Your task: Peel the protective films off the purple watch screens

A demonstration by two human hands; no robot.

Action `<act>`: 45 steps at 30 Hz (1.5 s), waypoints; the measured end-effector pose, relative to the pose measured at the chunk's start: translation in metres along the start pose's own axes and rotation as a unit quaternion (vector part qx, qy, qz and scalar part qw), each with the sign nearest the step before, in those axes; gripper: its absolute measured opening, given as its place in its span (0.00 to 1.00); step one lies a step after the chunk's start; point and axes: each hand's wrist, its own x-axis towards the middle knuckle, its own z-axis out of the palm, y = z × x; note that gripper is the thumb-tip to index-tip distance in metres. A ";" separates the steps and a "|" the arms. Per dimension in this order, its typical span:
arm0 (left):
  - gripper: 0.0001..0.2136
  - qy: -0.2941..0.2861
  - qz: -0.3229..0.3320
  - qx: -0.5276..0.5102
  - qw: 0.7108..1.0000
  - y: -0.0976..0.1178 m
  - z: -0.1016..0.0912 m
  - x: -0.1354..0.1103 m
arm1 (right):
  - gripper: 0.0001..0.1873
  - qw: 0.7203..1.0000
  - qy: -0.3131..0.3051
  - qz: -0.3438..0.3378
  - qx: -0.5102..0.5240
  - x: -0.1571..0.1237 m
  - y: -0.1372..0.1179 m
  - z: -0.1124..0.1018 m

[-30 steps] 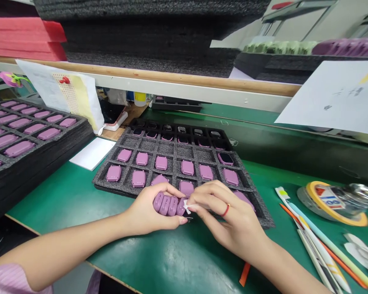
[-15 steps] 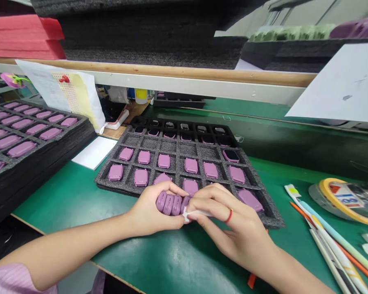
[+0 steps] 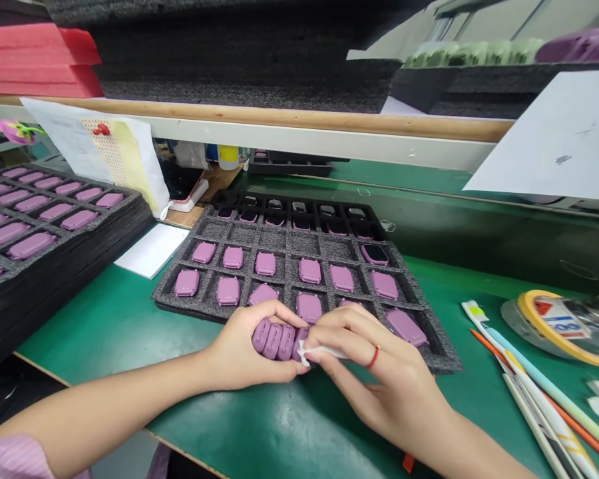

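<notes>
My left hand (image 3: pixel 239 349) grips a row of several purple watch cases (image 3: pixel 278 340) stood on edge side by side, just in front of a dark foam tray (image 3: pixel 299 243). My right hand (image 3: pixel 374 372), with a red ring on one finger, pinches a small white strip (image 3: pixel 313 350) against the right end of that row. The tray's near cells hold more purple cases (image 3: pixel 265 263) lying flat; its far rows hold cases with dark screens (image 3: pixel 374 253).
A stack of foam trays filled with purple cases (image 3: pixel 40 226) stands at the left. White paper (image 3: pixel 150 249) lies beside it. A tape roll (image 3: pixel 564 326) and several long sticks (image 3: pixel 534 392) lie at the right on the green mat (image 3: pixel 279 426). A shelf edge (image 3: pixel 279 130) runs overhead.
My hands have stayed together on the row of cases. The white strip in my right hand now lies flatter against the row's end. The view shifted slightly.
</notes>
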 end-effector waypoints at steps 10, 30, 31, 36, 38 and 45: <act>0.18 0.002 -0.005 -0.021 1.000 0.004 0.002 -0.006 | 0.03 0.985 0.106 0.108 -0.088 -0.010 0.008 -0.045; 0.16 0.077 0.050 0.093 0.991 0.001 0.004 -0.023 | 0.14 0.709 0.162 0.603 -0.328 -0.168 0.054 -0.163; 0.17 0.079 0.049 0.095 0.991 0.002 0.004 -0.024 | 0.15 0.692 0.173 0.622 -0.323 -0.171 0.059 -0.172; 0.16 0.073 0.086 0.112 0.987 -0.001 -0.001 -0.022 | 0.15 0.692 0.231 0.627 -0.274 -0.162 0.069 -0.187; 0.15 0.057 0.121 0.103 0.986 -0.001 -0.003 -0.022 | 0.14 0.729 0.259 0.585 -0.245 -0.145 0.065 -0.180; 0.17 0.010 0.145 0.007 0.989 0.007 -0.001 -0.023 | 0.16 0.905 0.193 0.377 -0.034 -0.049 0.005 -0.086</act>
